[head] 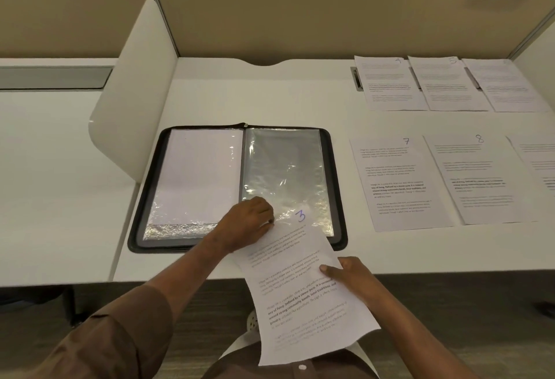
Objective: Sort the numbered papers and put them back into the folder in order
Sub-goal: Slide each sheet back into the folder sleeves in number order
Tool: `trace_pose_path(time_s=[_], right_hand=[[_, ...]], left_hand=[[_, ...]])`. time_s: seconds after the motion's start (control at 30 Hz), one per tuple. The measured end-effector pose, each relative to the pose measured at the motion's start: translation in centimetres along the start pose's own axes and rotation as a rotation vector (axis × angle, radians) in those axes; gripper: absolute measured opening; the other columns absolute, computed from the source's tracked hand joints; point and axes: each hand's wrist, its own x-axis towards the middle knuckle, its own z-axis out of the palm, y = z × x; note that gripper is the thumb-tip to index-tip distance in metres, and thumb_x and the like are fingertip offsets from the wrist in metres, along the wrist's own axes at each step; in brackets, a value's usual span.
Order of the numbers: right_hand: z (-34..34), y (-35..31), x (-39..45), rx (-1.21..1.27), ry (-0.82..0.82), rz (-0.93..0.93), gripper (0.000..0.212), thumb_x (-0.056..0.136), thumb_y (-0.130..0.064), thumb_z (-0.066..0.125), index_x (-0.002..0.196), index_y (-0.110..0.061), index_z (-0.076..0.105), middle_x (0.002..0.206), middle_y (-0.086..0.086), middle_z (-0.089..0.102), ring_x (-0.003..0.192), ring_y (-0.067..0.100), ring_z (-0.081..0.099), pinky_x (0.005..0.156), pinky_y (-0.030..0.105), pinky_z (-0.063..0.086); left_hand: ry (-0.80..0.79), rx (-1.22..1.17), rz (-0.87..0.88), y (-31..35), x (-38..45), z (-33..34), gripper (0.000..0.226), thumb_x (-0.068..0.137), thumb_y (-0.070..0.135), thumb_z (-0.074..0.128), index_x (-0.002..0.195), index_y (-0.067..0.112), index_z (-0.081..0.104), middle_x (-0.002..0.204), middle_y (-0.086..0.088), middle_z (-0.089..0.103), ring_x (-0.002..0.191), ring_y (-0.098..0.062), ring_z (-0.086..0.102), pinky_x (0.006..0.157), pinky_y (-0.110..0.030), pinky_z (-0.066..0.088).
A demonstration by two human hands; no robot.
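Sheet 3 (303,291) we grip by its edge with our right hand (348,275) while our left (247,225) pinches the folder (240,186) sleeve open to feed it.

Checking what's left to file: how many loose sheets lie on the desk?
6: sheet 4, sheet 5 and another in back; sheet 7, sheet 8 and a cut-off one nearer.

— How many papers do you count?
— Seven: sheet 3 (303,285), and six on the desk (270,93).
— And folders?
— One folder (336,186), with two plastic sleeves showing. Two hands also.
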Motion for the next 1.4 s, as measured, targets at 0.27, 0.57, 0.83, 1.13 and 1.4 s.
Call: trace_pose_path(time_s=[0.27, 0.57, 0.83, 1.13, 1.4], right_hand=[[0.0, 1.3, -1.1, 0.259, 0.063, 0.014, 0.026, 0.093, -0.02, 0.069, 0.112, -0.002, 0.068, 0.097, 0.014, 0.078, 0.083, 0.029, 0.077, 0.063, 0.031, 0.06], [0.9, 2.1, -1.4, 0.425, 0.087, -0.024, 0.031, 0.091, -0.021, 0.068, 0.116, -0.002, 0.068, 0.105, 0.02, 0.076, 0.094, 0.039, 0.074, 0.081, 0.048, 0.061], [0.8, 1.7, -1.2, 0.421, -0.04, 0.004, 0.033, 0.094, -0.018, 0.065, 0.123, -0.001, 0.064, 0.11, 0.02, 0.075, 0.096, 0.037, 0.074, 0.071, 0.039, 0.062], [0.0, 1.6, -0.1, 0.316, 0.006, 0.083, 0.037, 0.093, -0.028, 0.07, 0.124, -0.007, 0.066, 0.111, 0.017, 0.075, 0.101, 0.039, 0.073, 0.095, 0.058, 0.055], [1.6, 1.8, -0.2, 0.33, 0.098, 0.019, 0.029, 0.095, -0.021, 0.068, 0.119, -0.003, 0.068, 0.105, 0.016, 0.077, 0.095, 0.036, 0.075, 0.087, 0.054, 0.059]], left_hand=[[0.008, 0.094, 0.033, -0.5, -0.3, -0.7, 0.019, 0.097, 0.031, 0.061, 0.097, 0.019, 0.075, 0.092, 0.003, 0.067, 0.084, -0.016, 0.058, 0.059, -0.032, 0.052], [-0.079, 0.135, -0.091, -0.1, -1.8, -0.9, 0.024, 0.085, 0.036, 0.073, 0.099, 0.017, 0.069, 0.092, 0.002, 0.065, 0.082, -0.018, 0.06, 0.055, -0.032, 0.052], [-0.036, 0.183, -0.285, 0.4, -2.6, -0.6, 0.018, 0.079, 0.022, 0.077, 0.075, 0.014, 0.062, 0.073, 0.0, 0.06, 0.062, -0.019, 0.056, 0.047, -0.03, 0.043], [-0.012, 0.123, -0.469, 2.0, -2.4, 1.1, 0.018, 0.079, 0.02, 0.074, 0.075, 0.013, 0.058, 0.07, -0.001, 0.059, 0.06, -0.02, 0.055, 0.046, -0.03, 0.042], [0.082, 0.166, -0.287, 1.4, -2.8, 0.6, 0.028, 0.082, 0.019, 0.075, 0.064, 0.016, 0.054, 0.05, 0.003, 0.05, 0.04, -0.016, 0.042, 0.044, -0.025, 0.034]])
